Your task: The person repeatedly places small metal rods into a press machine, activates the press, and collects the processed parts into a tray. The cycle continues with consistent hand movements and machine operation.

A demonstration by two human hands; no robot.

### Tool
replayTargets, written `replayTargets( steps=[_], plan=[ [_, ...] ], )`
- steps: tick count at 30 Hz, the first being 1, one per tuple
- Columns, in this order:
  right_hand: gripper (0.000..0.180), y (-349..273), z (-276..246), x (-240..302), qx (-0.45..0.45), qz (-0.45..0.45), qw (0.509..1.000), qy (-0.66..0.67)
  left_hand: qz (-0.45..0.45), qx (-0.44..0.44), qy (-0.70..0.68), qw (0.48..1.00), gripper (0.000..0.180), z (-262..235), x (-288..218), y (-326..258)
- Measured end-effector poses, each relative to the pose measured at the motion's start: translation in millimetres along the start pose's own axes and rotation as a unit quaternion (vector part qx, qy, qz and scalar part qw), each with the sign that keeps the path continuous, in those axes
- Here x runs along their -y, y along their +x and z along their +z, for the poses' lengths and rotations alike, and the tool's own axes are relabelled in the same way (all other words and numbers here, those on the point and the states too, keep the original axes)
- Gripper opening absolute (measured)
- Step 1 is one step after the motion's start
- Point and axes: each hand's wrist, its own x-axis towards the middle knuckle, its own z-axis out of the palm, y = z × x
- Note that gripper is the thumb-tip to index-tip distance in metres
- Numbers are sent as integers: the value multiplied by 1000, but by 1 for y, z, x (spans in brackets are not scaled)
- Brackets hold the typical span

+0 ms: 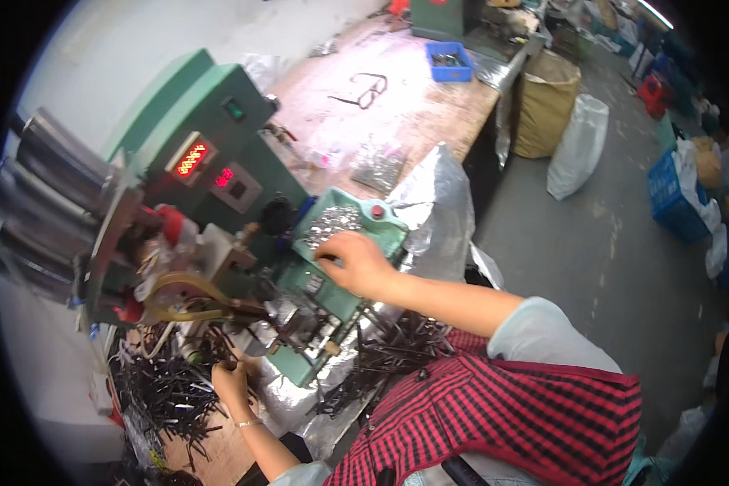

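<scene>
My right hand (358,264) is closed in a pinch over the near edge of a green tray (398,235) filled with small shiny metal parts (332,224). Whatever its fingertips hold is too small to tell. Lower down, beside the head of a green bench machine (251,134), my left hand (232,381) has its thumb and fingers pressed together. What lies between them cannot be made out. Left of that hand spreads a pile of thin dark strips (166,393), much like eyeglass temples. More dark strips (397,348) lie in front of the machine, near my checked apron.
Metal cylinders (53,186) and hoses stick out at the machine's left. On the wooden table (316,89) beyond lie an eyeglass frame (368,91) and a blue bin (449,61). Silver foil (437,194) covers the table edge. Sacks (547,101) and a blue crate (674,202) stand on the floor.
</scene>
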Motion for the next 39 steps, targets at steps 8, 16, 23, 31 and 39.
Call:
replayTargets(
  steps=[8, 16, 23, 31, 39],
  plan=[
    [12, -38, -76, -18, -60, 6, 991, -119, -87, -69, -460, 881, 7, 1, -25, -33],
    [12, 4, -54, 45, 32, -105, 993, 46, -87, -205, -520, 824, 13, -50, -82, -54],
    [41, 21, 26, 75, 50, 29, 977, 203, -102, -240, -533, 805, 16, -9, -100, -46],
    [50, 16, 25, 92, 79, 98, 959, 255, 160, -351, -539, 748, 6, -111, -193, -55],
    [64, 4, -8, 125, 168, 60, 939, 294, 320, -320, -422, 785, 9, -119, -216, -49]
  ],
)
